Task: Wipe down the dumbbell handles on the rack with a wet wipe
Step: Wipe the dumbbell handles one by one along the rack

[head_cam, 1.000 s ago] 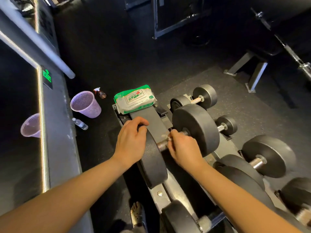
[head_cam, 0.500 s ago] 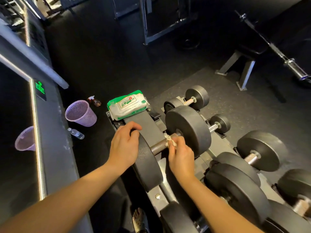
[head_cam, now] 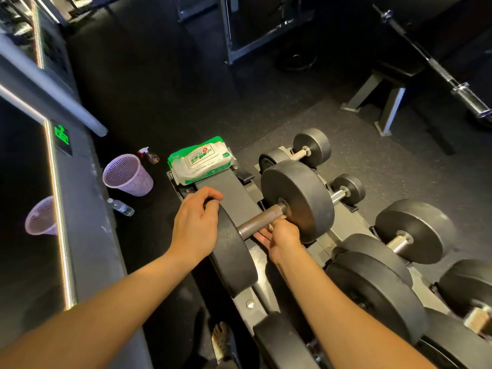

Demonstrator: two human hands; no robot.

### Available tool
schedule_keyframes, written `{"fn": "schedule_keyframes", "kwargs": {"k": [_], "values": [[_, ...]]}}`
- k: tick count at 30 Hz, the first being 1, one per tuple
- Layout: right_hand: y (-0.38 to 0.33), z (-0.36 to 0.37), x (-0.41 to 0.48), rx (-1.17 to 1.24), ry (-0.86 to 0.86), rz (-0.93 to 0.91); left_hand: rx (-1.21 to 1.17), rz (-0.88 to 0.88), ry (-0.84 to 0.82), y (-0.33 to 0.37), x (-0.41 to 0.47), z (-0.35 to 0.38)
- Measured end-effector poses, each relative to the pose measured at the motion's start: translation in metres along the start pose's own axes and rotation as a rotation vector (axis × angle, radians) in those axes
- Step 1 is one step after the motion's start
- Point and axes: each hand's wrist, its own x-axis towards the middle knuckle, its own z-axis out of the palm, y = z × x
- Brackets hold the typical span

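Observation:
A big black dumbbell lies on the rack (head_cam: 250,302) with its knurled steel handle (head_cam: 259,219) bare along most of its length. My left hand (head_cam: 195,225) grips the top rim of the near weight plate (head_cam: 234,254). My right hand (head_cam: 282,237) is under the handle's far end, beside the far plate (head_cam: 298,198), and pinches a small wet wipe (head_cam: 278,222) against the steel. A green and white pack of wipes (head_cam: 201,159) lies on the end of the rack.
Several smaller and larger dumbbells (head_cam: 415,230) fill the rack to the right. On the floor to the left stand a purple mesh bin (head_cam: 127,175), a water bottle (head_cam: 121,207) and a spray bottle (head_cam: 149,154). A mirror wall runs along the left. A bench and a barbell (head_cam: 458,86) stand behind.
My right hand slid with the wipe along the handle from near the close plate to the far end, then dropped under the bar. The left hand kept its grip on the near plate.

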Motion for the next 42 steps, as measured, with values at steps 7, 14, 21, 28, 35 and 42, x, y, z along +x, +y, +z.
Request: {"fn": "schedule_keyframes", "kwargs": {"k": [7, 14, 21, 28, 35, 42], "values": [[0.013, -0.012, 0.001, -0.332, -0.202, -0.043, -0.015, -0.008, -0.004, 0.000, 0.000, 0.000], [0.040, -0.009, -0.016, -0.660, -0.313, -0.074, 0.016, -0.005, -0.010, -0.001, 0.002, 0.000], [0.006, -0.024, -0.014, -0.103, -0.101, 0.205, 0.014, 0.001, -0.015, 0.000, 0.001, -0.001], [0.009, -0.009, -0.030, 0.058, 0.046, 0.019, 0.020, 0.013, -0.012, -0.001, 0.001, -0.001], [-0.019, -0.021, -0.037, -0.302, -0.023, -0.179, 0.082, 0.076, -0.023, -0.002, 0.002, -0.001], [-0.017, -0.011, -0.048, -0.303, -0.033, -0.184, 0.629, 0.619, -0.309, 0.053, 0.016, 0.000]]}}
